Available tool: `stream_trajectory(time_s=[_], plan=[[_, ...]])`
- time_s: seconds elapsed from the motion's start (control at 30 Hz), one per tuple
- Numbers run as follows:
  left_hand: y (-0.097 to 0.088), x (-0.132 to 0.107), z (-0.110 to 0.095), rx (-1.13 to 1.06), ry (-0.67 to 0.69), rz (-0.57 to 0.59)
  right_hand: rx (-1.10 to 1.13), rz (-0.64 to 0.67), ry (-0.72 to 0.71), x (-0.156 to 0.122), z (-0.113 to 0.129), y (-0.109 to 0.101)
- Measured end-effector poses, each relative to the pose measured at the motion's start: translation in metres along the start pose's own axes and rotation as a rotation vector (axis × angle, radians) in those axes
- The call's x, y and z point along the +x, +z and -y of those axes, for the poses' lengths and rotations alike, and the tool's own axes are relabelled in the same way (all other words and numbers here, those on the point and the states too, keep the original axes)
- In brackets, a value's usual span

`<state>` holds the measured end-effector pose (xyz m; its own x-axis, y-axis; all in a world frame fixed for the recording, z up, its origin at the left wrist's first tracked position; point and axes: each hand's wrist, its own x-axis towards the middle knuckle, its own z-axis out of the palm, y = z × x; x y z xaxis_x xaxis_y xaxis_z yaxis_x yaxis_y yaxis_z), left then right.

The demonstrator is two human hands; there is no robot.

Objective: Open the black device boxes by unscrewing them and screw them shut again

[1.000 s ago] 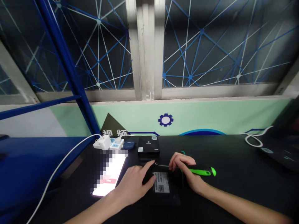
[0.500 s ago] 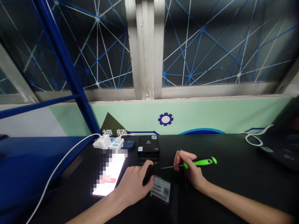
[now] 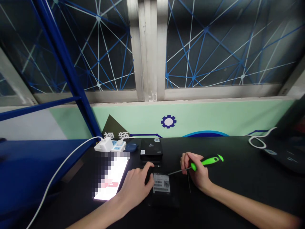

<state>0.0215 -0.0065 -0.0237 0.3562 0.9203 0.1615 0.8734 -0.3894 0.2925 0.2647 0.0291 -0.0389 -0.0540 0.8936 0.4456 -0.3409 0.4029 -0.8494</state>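
Note:
My left hand [image 3: 137, 183] is at the left side of a black, box-like device [image 3: 164, 200] with a white printed label [image 3: 162, 183] on its face. Its thumb and index finger are curled at the device's left edge; where the dark casing meets the dark tabletop is hard to make out. My right hand [image 3: 196, 170] grips a screwdriver [image 3: 209, 161] with a bright green handle, its thin metal shaft pointing left. The tip lies by the label's upper right corner; contact cannot be told. A thin dark rod [image 3: 189, 183] hangs below the right hand.
Behind the device sits a black box [image 3: 151, 148] with small stickers. A lit phone-like screen [image 3: 114, 178] lies left, partly pixelated. At the back are a power strip with a white charger [image 3: 106, 145], a dark blue case [image 3: 131, 147] and a white cable [image 3: 258, 143].
The labelled device has turned and shifted slightly left, its label now squarer to view. My right hand has tilted the screwdriver handle upward, its tip now near the label's corner.

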Motion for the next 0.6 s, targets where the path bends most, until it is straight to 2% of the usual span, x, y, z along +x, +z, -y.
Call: stream_trajectory(time_s=[0.27,0.6], plan=[[0.000,0.000,-0.001,0.029,-0.015,-0.002,-0.061,-0.008,0.011,0.011,0.008,0.001],[0.005,-0.002,0.001,0.001,0.041,-0.028,-0.530,0.202,0.145,0.024,0.046,0.029]])
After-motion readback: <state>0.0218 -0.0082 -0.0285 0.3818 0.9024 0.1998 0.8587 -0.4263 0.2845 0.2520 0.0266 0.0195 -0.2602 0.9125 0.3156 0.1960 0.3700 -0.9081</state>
